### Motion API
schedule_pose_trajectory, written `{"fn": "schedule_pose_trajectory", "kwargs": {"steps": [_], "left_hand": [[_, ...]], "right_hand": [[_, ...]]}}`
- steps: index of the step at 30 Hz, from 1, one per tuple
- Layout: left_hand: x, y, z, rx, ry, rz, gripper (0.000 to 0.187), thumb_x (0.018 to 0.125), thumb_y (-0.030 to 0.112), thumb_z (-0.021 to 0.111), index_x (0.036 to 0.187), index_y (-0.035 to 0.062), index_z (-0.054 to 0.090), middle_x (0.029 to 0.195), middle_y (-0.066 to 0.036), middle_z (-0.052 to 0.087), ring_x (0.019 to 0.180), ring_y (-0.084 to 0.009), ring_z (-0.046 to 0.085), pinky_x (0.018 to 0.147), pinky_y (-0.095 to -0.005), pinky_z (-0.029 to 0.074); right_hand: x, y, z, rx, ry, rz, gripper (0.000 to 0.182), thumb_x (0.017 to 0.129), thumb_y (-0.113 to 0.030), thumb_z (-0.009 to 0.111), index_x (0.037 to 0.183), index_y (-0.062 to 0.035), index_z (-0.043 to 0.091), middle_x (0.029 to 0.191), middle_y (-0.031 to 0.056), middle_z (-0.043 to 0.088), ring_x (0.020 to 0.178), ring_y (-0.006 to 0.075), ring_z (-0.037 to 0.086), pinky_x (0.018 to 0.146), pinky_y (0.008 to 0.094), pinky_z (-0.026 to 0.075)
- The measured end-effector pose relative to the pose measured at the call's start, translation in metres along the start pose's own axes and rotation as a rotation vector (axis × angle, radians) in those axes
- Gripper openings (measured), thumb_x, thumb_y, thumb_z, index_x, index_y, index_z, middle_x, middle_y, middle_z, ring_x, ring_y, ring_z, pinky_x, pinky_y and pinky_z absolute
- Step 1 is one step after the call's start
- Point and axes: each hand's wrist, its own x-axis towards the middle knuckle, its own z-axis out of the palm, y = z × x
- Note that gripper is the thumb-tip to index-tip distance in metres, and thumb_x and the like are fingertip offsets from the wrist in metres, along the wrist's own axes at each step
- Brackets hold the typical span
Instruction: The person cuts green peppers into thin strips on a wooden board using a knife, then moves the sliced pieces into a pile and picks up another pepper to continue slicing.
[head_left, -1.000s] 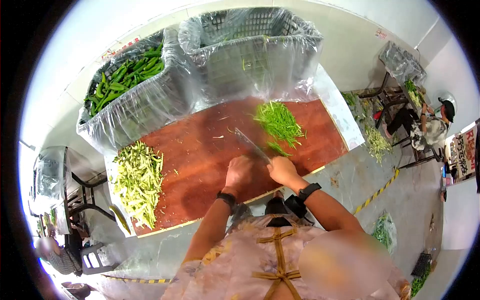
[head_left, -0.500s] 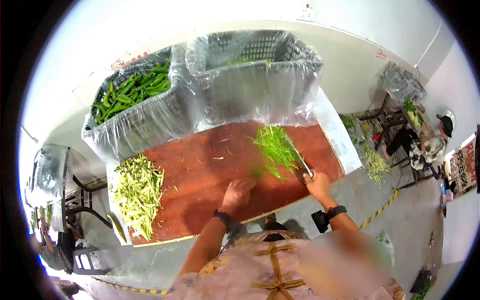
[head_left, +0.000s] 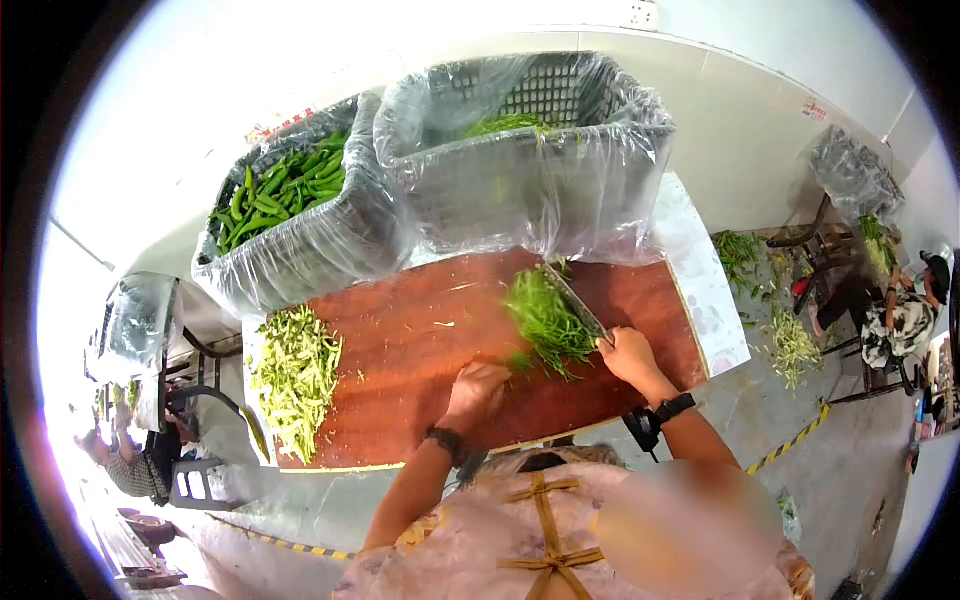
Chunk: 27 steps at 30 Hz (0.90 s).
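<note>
My right hand (head_left: 628, 354) is closed on the handle of a knife (head_left: 575, 300), whose blade stands against the right side of a pile of cut green strips (head_left: 548, 318) on the red-brown board (head_left: 420, 345). My left hand (head_left: 478, 388) rests low over the board, left of the pile, with its fingers bent together. A blurred green bit shows by its fingertips; what it holds, if anything, cannot be made out. Pale green-yellow strips (head_left: 297, 385) lie heaped at the board's left end.
Behind the board stand a plastic-lined crate of green peppers (head_left: 290, 190) and another lined crate (head_left: 530, 180) with some greens inside. A person (head_left: 895, 315) sits at far right near floor scraps (head_left: 793, 345); another person (head_left: 135, 470) is at far left, beside a lined container (head_left: 140, 320).
The view has shifted, so the crates and board appear farther right. Against the board, the knife and my right hand have moved left, and the green pile is pushed slightly left and more bunched.
</note>
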Motion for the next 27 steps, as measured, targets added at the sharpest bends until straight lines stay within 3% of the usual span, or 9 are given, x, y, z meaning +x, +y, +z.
{"fn": "schedule_pose_trajectory", "kwargs": {"steps": [6,7,11,14,16,18,19,23,27], "left_hand": [[0.048,0.012,-0.002,0.132,0.021,-0.029,0.046,0.067,0.012,0.068,0.112,0.0075,0.057,0.107,-0.012,0.056,0.098,-0.0316,0.053,0.084,-0.0395,0.046],[0.059,0.019,-0.007,0.139,-0.098,-0.105,0.059,0.067,0.015,0.07,0.122,0.0105,0.05,0.124,-0.013,0.046,0.109,-0.034,0.046,0.087,-0.0396,0.046],[0.108,0.037,-0.004,0.289,-0.221,0.02,0.081,0.065,0.019,0.073,0.136,0.0207,0.035,0.137,-0.012,0.033,0.123,-0.0374,0.033,0.097,-0.0457,0.039],[0.131,0.05,0.006,0.449,-0.348,0.104,0.083,0.063,0.023,0.074,0.136,0.0241,0.035,0.139,-0.011,0.031,0.126,-0.0368,0.031,0.097,-0.0495,0.038],[0.141,0.046,0.015,0.468,-0.403,0.12,0.08,0.062,0.026,0.075,0.134,0.0255,0.039,0.14,-0.01,0.03,0.127,-0.0349,0.029,0.096,-0.0525,0.037],[0.146,0.037,0.02,0.341,-0.465,0.099,0.065,0.064,0.021,0.07,0.125,0.0206,0.05,0.136,-0.009,0.037,0.125,-0.034,0.032,0.095,-0.0474,0.04],[0.15,0.027,0.023,0.225,-0.412,0.135,0.052,0.064,0.013,0.064,0.115,0.0149,0.058,0.126,-0.01,0.047,0.113,-0.0326,0.046,0.09,-0.0409,0.045],[0.163,0.014,0.02,0.228,-0.39,0.104,0.047,0.062,0.008,0.06,0.109,0.0103,0.061,0.112,-0.013,0.056,0.095,-0.0324,0.056,0.082,-0.038,0.048],[0.183,0.028,-0.01,0.024,-0.108,-0.028,0.031,0.072,0.01,0.061,0.102,0.007,0.064,0.093,-0.017,0.063,0.081,-0.0262,0.062,0.072,-0.0369,0.049]], "right_hand": [[-0.013,0.006,-0.017,0.132,0.003,-0.086,0.034,0.08,-0.03,0.058,0.069,0.0023,0.055,0.07,0.0235,0.057,0.068,0.0421,0.055,0.061,0.0478,0.042],[-0.015,0.012,-0.017,0.141,0.045,-0.085,0.034,0.08,-0.029,0.059,0.068,0.0022,0.055,0.069,0.0235,0.056,0.068,0.042,0.055,0.06,0.0479,0.042],[-0.027,0.035,-0.02,0.141,0.06,0.0,0.032,0.08,-0.028,0.059,0.069,0.0021,0.055,0.067,0.0231,0.056,0.067,0.0414,0.055,0.061,0.0477,0.042],[-0.039,0.044,-0.023,0.166,0.019,0.095,0.03,0.08,-0.027,0.059,0.071,0.0016,0.056,0.068,0.0232,0.057,0.068,0.0411,0.056,0.062,0.0474,0.042],[-0.044,0.055,-0.015,0.156,0.043,0.104,0.03,0.079,-0.027,0.059,0.071,0.0014,0.056,0.068,0.0233,0.057,0.068,0.0411,0.056,0.062,0.0473,0.043],[-0.05,0.064,-0.01,0.147,0.065,0.117,0.03,0.079,-0.027,0.059,0.071,0.0012,0.057,0.068,0.0233,0.058,0.068,0.041,0.057,0.062,0.0472,0.043],[-0.053,0.066,-0.01,0.144,0.058,0.122,0.03,0.079,-0.028,0.058,0.072,0.0012,0.057,0.068,0.0235,0.058,0.069,0.041,0.057,0.063,0.0473,0.043],[-0.055,0.075,-0.009,0.149,0.047,0.134,0.031,0.079,-0.029,0.058,0.072,0.0015,0.057,0.069,0.0239,0.058,0.071,0.0411,0.058,0.063,0.0472,0.044],[-0.049,0.083,-0.008,0.194,-0.022,0.131,0.039,0.08,-0.035,0.056,0.076,0.0035,0.06,0.077,0.0265,0.06,0.077,0.043,0.057,0.07,0.0496,0.044]]}}
